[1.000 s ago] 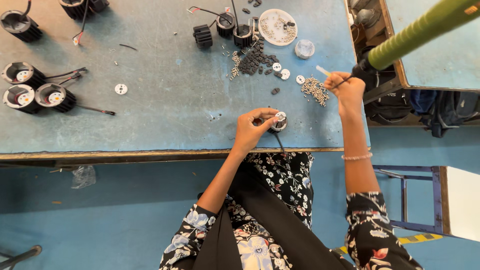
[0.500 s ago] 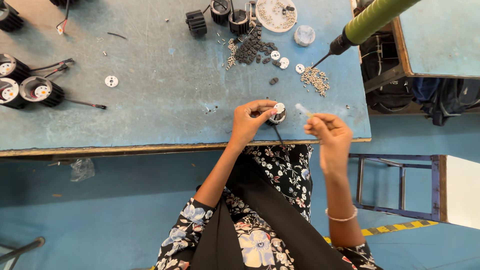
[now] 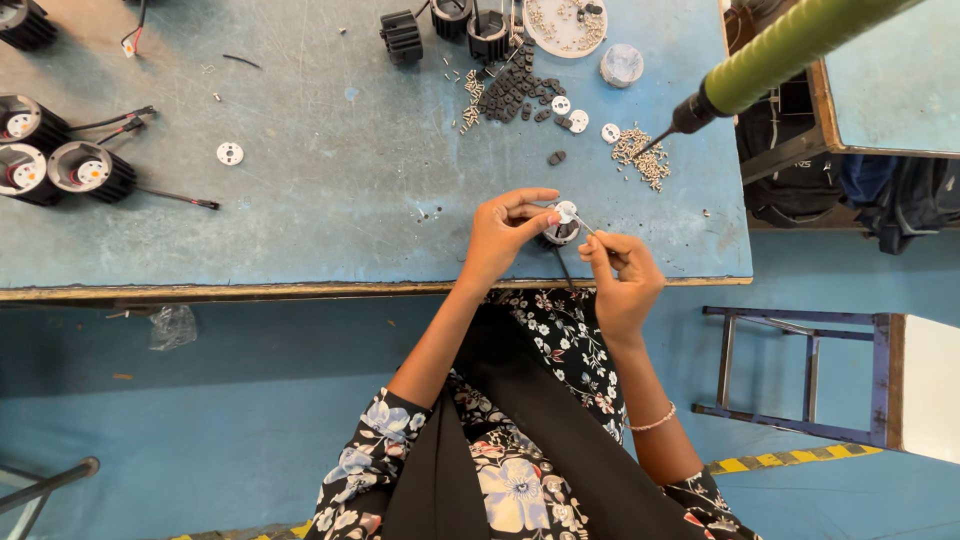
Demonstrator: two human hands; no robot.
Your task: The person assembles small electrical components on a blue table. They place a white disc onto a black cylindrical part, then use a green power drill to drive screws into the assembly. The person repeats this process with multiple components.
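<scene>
Head view: her left hand grips a small black lamp housing at the blue table edge; right hand pinches a thin pin against its white disc.

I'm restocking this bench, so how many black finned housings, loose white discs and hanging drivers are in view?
Black finned housings: 7, counting the one in the left hand
Loose white discs: 4
Green hanging driver: 1
Total: 12
</scene>
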